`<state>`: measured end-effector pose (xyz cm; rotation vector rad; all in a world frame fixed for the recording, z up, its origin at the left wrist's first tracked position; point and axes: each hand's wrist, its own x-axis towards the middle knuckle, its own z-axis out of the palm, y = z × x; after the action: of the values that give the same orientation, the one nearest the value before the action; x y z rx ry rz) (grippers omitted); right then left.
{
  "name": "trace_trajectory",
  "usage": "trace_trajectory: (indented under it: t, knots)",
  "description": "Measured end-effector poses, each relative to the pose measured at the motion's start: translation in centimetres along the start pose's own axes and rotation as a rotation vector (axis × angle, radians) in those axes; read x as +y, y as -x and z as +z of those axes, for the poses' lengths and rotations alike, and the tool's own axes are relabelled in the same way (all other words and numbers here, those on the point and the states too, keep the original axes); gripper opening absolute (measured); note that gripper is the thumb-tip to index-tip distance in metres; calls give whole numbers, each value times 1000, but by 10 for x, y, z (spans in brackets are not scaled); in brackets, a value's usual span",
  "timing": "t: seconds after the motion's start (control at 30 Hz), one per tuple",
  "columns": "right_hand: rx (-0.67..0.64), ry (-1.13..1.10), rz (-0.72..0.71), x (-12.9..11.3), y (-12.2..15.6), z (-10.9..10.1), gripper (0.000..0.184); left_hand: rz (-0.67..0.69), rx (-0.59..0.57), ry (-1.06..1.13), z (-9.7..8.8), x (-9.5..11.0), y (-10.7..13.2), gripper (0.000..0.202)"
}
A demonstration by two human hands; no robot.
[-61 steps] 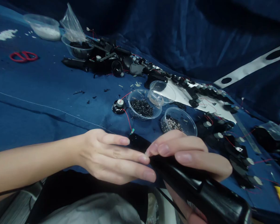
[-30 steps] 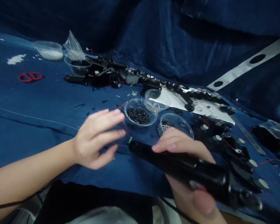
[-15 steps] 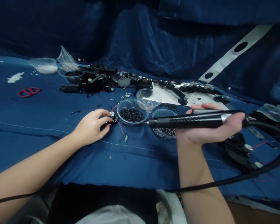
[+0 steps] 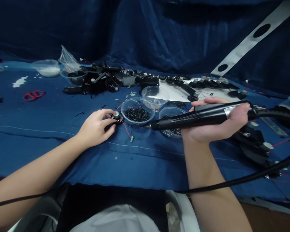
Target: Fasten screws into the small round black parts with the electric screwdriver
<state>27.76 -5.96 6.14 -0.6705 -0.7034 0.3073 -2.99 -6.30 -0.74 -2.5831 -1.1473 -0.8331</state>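
Observation:
My left hand rests on the blue cloth, its fingers closed round a small black part with a white motor-like disc. Red wires run from that part to a small green circuit board on the cloth. My right hand grips a black electric screwdriver, held nearly level with its bit pointing left. The bit's tip is at the near side of a clear bowl of black screws, in front of its rim. A second clear bowl of small screws lies partly behind the screwdriver.
Black plastic parts are heaped at the back, with more on a white sheet. Red-handled scissors and a tub of white material lie left. The screwdriver's thick cable loops across my right forearm. More wired parts lie at right.
The screwdriver has tilted, its bit end now lower than its cable end, and its tip has shifted slightly left. My left hand stays on the black part; the whole view has moved a little.

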Motion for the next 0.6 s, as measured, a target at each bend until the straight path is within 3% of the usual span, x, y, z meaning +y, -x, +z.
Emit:
trace_trajectory:
  t: [0.23,0.6]
  knots:
    - [-8,10,-62,-2,1,3,58,-54,-43,56,1,3,1,28]
    - [31,48,-18,-4,1,5,59,-171,-108,168,5,-2,-3,30]
